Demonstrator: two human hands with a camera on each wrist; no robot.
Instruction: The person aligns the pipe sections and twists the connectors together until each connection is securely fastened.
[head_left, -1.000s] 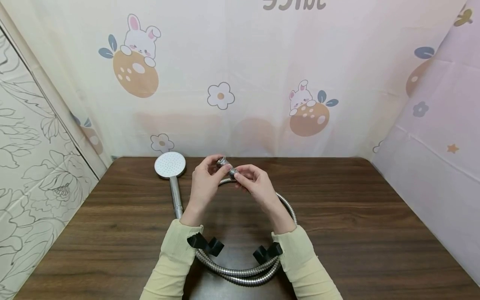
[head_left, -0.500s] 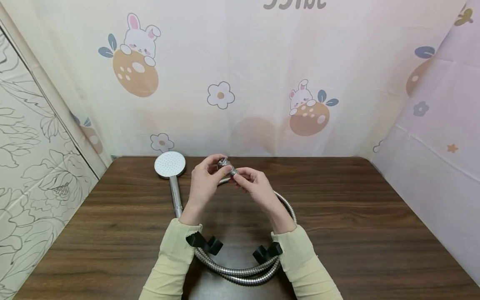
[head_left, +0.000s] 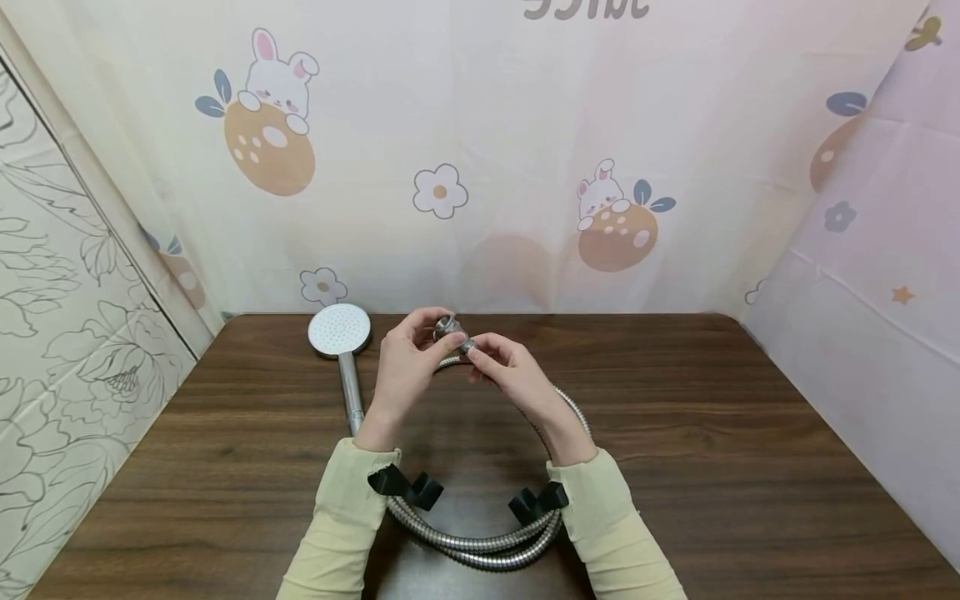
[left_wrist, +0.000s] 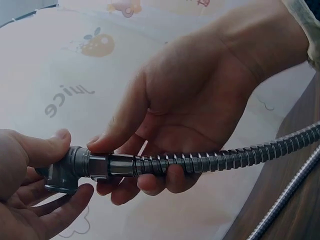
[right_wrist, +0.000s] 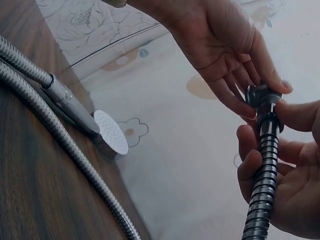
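My left hand (head_left: 405, 360) pinches a short chrome fitting (left_wrist: 64, 172) with a side outlet between thumb and fingers. From the other side, my right hand (head_left: 519, 373) holds the end of a ribbed metal shower hose (left_wrist: 210, 161), its thumb at the hose's end nut (left_wrist: 115, 165). Nut and fitting meet end to end in the left wrist view; how far the thread is engaged cannot be seen. Both hands are raised over the far part of the table. In the right wrist view, the hose (right_wrist: 262, 200) runs down across the right hand's fingers.
A hand shower (head_left: 341, 331) with a white face and chrome handle lies on the left of the dark wooden table (head_left: 712, 467). Coiled hose (head_left: 487, 546) loops beneath both forearms. A printed curtain (head_left: 510, 108) hangs behind the table's far edge.
The fitting has turned slightly in my left hand, showing more of its round end. Both hands stay at nearly the same spot, and the hand shower has not moved.
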